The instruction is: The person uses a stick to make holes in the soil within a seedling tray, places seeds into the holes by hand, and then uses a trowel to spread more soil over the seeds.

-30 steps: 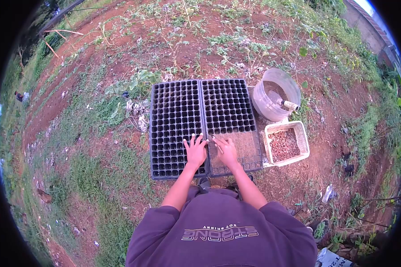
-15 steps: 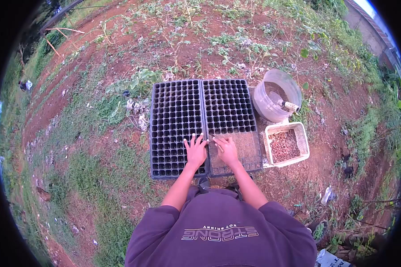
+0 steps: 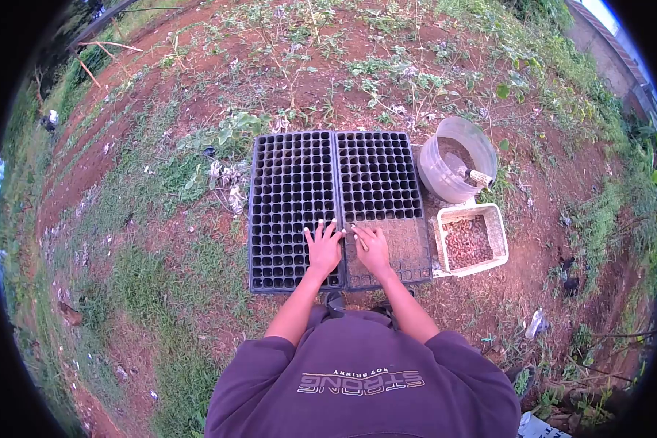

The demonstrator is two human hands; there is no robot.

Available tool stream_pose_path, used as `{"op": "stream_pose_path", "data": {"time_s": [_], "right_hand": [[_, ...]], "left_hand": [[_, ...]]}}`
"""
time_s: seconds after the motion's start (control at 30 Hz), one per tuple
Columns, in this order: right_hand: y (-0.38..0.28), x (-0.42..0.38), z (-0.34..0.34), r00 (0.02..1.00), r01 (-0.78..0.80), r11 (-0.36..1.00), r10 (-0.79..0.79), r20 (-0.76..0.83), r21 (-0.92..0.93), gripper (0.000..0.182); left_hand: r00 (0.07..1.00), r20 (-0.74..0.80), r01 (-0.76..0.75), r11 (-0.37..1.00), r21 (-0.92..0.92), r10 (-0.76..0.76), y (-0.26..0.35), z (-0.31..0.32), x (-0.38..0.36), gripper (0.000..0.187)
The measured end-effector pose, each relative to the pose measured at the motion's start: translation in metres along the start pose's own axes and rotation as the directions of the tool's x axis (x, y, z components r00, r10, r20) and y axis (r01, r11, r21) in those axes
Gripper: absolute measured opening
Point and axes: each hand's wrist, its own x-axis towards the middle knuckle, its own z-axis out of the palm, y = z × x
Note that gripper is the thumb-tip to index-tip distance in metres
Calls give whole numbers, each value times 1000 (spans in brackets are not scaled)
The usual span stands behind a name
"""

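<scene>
Two black seedling trays lie side by side on the ground. My left hand (image 3: 325,252) rests with fingers spread on the near part of the left tray (image 3: 288,186), by its inner edge; the cells there look unfilled. On the right tray (image 3: 376,175), brown soil (image 3: 405,241) covers the near cells, while the far cells are dark and bare. My right hand (image 3: 373,250) lies on that soil near the seam between the trays. Its fingers are stretched toward the left hand, apart from one another, with nothing visible in them.
At the right stands a translucent bucket (image 3: 432,168) of soil, with a light-handled tool (image 3: 479,177) in it. Below it, a cream tub (image 3: 498,232) holds small reddish-brown pieces. Weeds and bare red earth surround the trays; a wall (image 3: 606,55) rises at far right.
The whole view has shifted slightly, with the trays and containers a little further right. Both hands keep nearly the same place on the trays.
</scene>
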Motion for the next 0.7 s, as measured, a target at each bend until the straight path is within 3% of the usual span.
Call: {"op": "stream_pose_path", "data": {"time_s": [0.57,0.7], "right_hand": [[-1,8,-1,991,-86,996,82,102,26,26],[3,10,7,996,-84,996,83,24,36,25]], "left_hand": [[1000,1,8,1000,-22,-8,5,-7,1,31],[998,48,29,999,-17,-28,4,-9,2,31]]}}
